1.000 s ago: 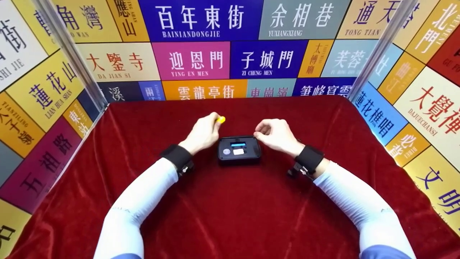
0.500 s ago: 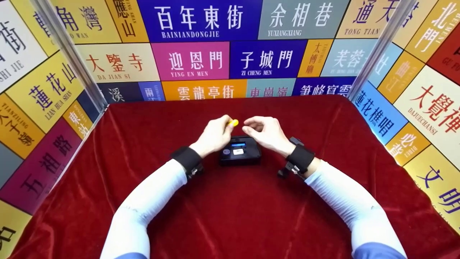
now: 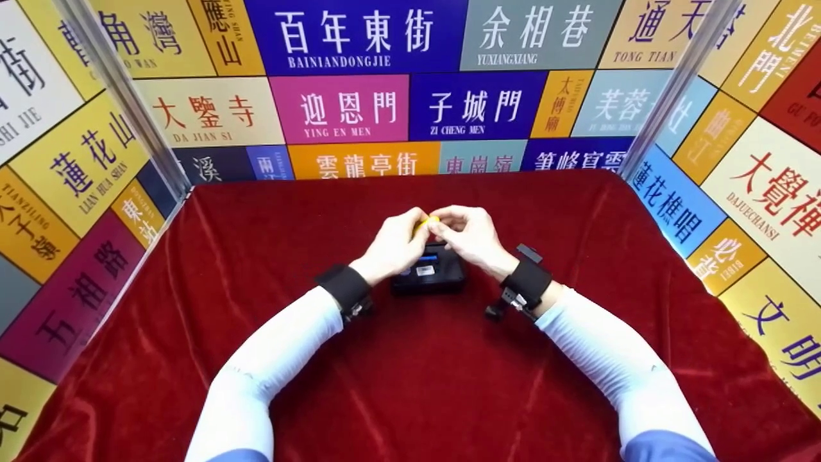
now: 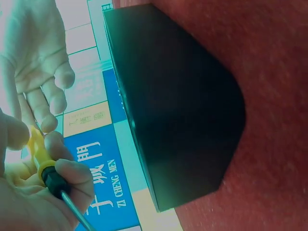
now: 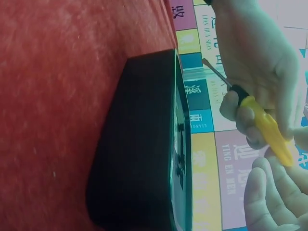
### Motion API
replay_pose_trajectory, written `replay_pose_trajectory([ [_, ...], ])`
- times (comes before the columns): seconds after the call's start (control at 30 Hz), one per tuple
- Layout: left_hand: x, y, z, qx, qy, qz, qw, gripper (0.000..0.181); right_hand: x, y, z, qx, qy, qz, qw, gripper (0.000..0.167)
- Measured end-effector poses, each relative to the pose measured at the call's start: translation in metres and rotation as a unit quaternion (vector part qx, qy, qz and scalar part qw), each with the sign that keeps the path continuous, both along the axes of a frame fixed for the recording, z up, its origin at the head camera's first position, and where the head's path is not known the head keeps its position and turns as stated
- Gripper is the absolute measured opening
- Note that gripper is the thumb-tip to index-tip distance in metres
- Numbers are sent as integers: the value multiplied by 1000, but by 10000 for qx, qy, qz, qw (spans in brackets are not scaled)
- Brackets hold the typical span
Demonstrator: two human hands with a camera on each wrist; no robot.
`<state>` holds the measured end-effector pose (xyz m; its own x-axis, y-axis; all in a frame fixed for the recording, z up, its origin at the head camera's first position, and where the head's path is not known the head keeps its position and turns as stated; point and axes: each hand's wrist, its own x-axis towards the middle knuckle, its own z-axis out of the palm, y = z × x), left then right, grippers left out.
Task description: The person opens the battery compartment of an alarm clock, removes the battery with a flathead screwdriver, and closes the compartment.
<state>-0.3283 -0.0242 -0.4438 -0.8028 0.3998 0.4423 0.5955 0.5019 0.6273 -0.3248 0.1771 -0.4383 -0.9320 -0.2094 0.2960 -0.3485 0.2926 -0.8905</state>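
Note:
A screwdriver with a yellow handle (image 5: 268,129) and a thin metal shaft (image 5: 219,73) is held in the left hand (image 3: 392,245), whose fingers curl round the handle near the black collar (image 4: 55,181). Thumb and fingertips of the right hand (image 3: 473,239) meet at the handle's free end (image 3: 433,220), pinching it. Below both hands, a black box (image 3: 428,282) lies on the red cloth, with a white label (image 3: 425,271) and a blue strip on top. The hands partly cover its back edge in the head view.
Red velvet cloth (image 3: 423,385) spreads under the arms and box. Panels printed with coloured signs (image 3: 346,108) stand behind and at both sides, with metal posts (image 3: 122,96) at the back corners.
The left hand has moved right with the screwdriver, and the right hand has moved left from beside the box. They now meet above its back edge, the right fingers on the handle's end.

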Motion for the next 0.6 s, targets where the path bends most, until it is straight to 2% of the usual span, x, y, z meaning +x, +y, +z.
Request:
replay_pose_trajectory([
  [0.17,2,4,1,127,-105,14,9999,23,-3,1,-4,-537,-255,36,9982,27],
  [0.4,1,7,1,250,-204,14,9995,26,-3,0,-6,-903,-279,-192,9953,21],
  [0.5,-1,7,0,250,-316,-6,9992,27,-2,-2,-4,-1323,-438,-269,9899,13],
  [0.6,-3,5,-2,237,-468,-83,9986,30,-3,-2,-2,-1846,-635,-274,9804,6],
])
